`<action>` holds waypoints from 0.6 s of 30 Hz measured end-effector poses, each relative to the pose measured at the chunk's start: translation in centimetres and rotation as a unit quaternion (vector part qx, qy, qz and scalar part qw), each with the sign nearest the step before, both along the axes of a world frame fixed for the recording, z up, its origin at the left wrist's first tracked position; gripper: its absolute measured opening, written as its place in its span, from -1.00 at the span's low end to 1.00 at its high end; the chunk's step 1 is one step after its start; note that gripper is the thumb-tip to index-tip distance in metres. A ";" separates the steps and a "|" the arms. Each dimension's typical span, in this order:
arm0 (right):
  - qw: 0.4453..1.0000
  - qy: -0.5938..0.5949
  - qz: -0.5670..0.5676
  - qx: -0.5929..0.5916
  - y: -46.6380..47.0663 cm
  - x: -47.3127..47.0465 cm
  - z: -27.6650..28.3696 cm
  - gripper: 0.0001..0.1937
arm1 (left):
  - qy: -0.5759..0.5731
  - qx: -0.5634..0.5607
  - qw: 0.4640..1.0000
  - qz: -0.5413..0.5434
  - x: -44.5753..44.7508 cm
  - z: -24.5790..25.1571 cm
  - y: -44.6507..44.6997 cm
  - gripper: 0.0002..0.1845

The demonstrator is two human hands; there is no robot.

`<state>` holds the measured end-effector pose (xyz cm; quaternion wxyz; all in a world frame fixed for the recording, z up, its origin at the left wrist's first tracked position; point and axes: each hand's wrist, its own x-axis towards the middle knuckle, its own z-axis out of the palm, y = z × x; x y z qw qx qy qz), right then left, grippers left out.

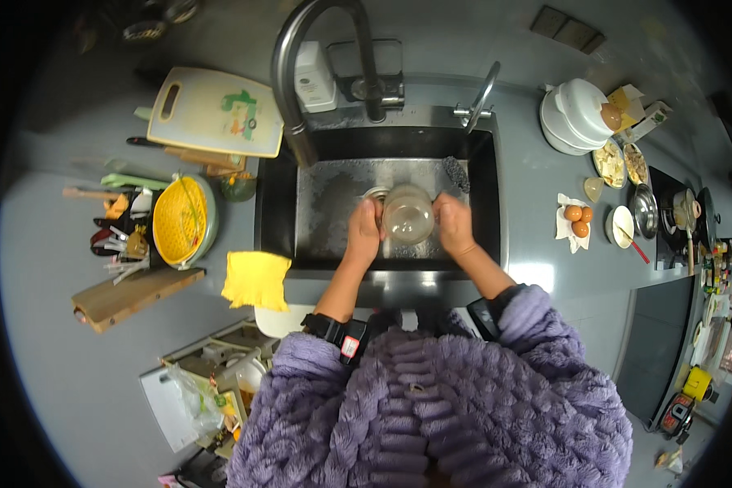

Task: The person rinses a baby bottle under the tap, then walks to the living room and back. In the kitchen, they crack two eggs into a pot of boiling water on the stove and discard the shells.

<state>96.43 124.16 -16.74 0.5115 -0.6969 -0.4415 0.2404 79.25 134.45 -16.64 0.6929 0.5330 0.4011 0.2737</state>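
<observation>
Over the dark sink basin (pixel 332 201), a clear glass vessel (pixel 409 216), perhaps a mug, is held between both hands. My left hand (pixel 366 229) grips its left side. My right hand (pixel 454 222) is at its right side; its fingers are blurred, and whether they hold a handle cannot be made out. A round metal drain (pixel 377 194) lies partly hidden behind the vessel. Farther right in the basin sits a dark scouring pad (pixel 456 174). The tall gooseneck faucet (pixel 283 67) arches above the basin's left part, and no water stream shows.
Left of the sink are a yellow cloth (pixel 256 280), a yellow colander (pixel 180 222), a cutting board (pixel 216 113) and a wooden board (pixel 137 299). To the right are several eggs (pixel 578 219), a white bowl (pixel 620 226) and a white lidded pot (pixel 576 116). A small tap (pixel 485 91) stands behind the basin.
</observation>
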 end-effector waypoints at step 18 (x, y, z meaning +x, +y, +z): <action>1.000 -0.023 -0.018 0.008 -2.4 -2.8 -6.2 -0.56 | 0.094 0.210 0.973 0.020 -2.2 -6.9 -3.7 -0.51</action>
